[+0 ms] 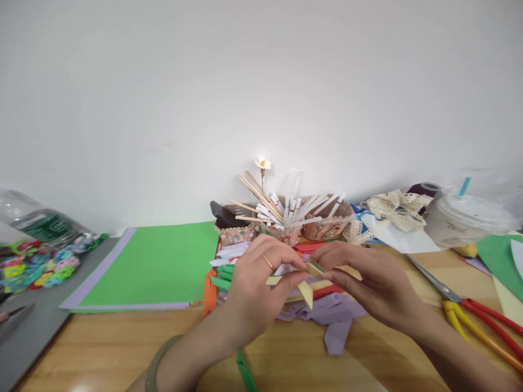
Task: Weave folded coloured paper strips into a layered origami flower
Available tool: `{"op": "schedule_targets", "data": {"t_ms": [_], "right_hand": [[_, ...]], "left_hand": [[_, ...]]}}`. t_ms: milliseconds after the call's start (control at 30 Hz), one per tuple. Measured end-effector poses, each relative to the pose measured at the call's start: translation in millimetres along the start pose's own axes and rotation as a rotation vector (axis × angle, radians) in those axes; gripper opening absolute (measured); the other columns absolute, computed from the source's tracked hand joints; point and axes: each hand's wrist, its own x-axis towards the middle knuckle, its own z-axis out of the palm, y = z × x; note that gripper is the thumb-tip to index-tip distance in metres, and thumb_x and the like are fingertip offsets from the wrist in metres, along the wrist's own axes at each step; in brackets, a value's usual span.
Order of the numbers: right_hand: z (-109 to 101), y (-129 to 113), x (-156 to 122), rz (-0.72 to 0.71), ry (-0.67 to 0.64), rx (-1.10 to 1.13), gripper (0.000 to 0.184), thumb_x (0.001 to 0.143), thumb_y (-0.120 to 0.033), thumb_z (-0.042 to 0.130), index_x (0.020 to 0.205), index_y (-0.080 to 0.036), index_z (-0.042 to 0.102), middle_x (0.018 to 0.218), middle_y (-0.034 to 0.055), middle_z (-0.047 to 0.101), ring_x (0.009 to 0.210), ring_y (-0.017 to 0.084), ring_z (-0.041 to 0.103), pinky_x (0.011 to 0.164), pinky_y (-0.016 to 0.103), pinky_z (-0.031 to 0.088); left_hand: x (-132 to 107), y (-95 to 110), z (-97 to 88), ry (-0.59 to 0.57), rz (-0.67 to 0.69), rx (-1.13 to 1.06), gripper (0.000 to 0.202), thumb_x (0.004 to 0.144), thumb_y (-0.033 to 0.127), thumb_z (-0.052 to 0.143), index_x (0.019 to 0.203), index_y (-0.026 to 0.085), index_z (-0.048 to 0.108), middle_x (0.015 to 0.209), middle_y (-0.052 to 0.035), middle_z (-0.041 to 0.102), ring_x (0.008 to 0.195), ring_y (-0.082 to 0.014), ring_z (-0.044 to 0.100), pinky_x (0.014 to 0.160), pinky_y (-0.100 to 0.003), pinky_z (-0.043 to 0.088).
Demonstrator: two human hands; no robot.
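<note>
Left hand [255, 283] and right hand [368, 280] close together, both pinching one folded cream paper piece [306, 288] above the table [102, 348]. Purple scraps [333, 316] just below. Baskets of sticks [281, 218] at 12 o'clock; green sheet [155, 264] at 9; scissors [469, 310] at 3.

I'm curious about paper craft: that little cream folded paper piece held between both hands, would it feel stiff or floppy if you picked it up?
The cream folded paper piece probably weighs almost nothing, since fingertips of the left hand and right hand alone carry it. Its sharp creases and pointed tip suggest some stiffness, though a squeeze would likely crush it.
</note>
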Motion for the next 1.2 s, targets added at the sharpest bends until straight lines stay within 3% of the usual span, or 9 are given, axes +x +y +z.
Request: {"op": "schedule_targets", "data": {"t_ms": [367,567,833,1067,1200], "right_hand": [[0.1,-1.9,2.3,0.013,0.001,0.002,0.012,0.084,-0.009,0.05,0.085,-0.02,0.055,0.08,0.0016,0.065,0.075,0.011,0.061,0.064,0.019,0.047],[1.2,-0.5,1.5,0.021,-0.017,-0.002,0.011,0.084,-0.01,0.049,0.082,-0.019,0.055,0.078,0.0009,0.064,0.073,0.01,0.061,0.064,0.019,0.046],[2.4,-1.7,0.0,0.125,-0.056,0.055,0.008,0.084,-0.014,0.052,0.078,-0.019,0.055,0.071,-0.0004,0.062,0.065,0.01,0.058,0.06,0.019,0.044],[4.2,-6.7,4.1,0.364,-0.047,0.177,0.01,0.08,-0.025,0.058,0.072,-0.018,0.058,0.066,-0.0016,0.059,0.062,0.01,0.055,0.057,0.019,0.043],[4.5,-8.5,5.7,0.482,-0.06,0.322,0.011,0.078,-0.027,0.06,0.072,-0.017,0.058,0.068,-0.0011,0.06,0.064,0.01,0.057,0.057,0.019,0.044]], "left_hand": [[0.8,0.9,-0.5,0.007,0.07,0.009,0.007,0.073,0.012,0.064,0.078,0.016,0.06,0.072,-0.0034,0.063,0.072,-0.0136,0.055,0.065,-0.026,0.046],[2.6,-0.2,-2.6,-0.046,0.057,-0.012,0.006,0.073,0.013,0.064,0.076,0.015,0.059,0.072,-0.0028,0.062,0.073,-0.0127,0.054,0.067,-0.025,0.044],[5.6,3.2,-9.1,-0.301,-0.349,-0.194,0.009,0.07,0.018,0.066,0.067,0.017,0.057,0.07,0.0007,0.057,0.07,-0.0115,0.05,0.064,-0.024,0.04],[6.7,2.6,-7.3,-0.27,-0.644,-0.357,0.011,0.067,0.022,0.067,0.065,0.015,0.059,0.069,0.001,0.056,0.068,-0.011,0.051,0.066,-0.024,0.041],[7.0,3.0,-7.1,-0.307,-0.809,-0.572,0.014,0.066,0.024,0.067,0.068,0.015,0.057,0.068,0.0011,0.057,0.063,-0.0102,0.052,0.06,-0.024,0.043]]}}
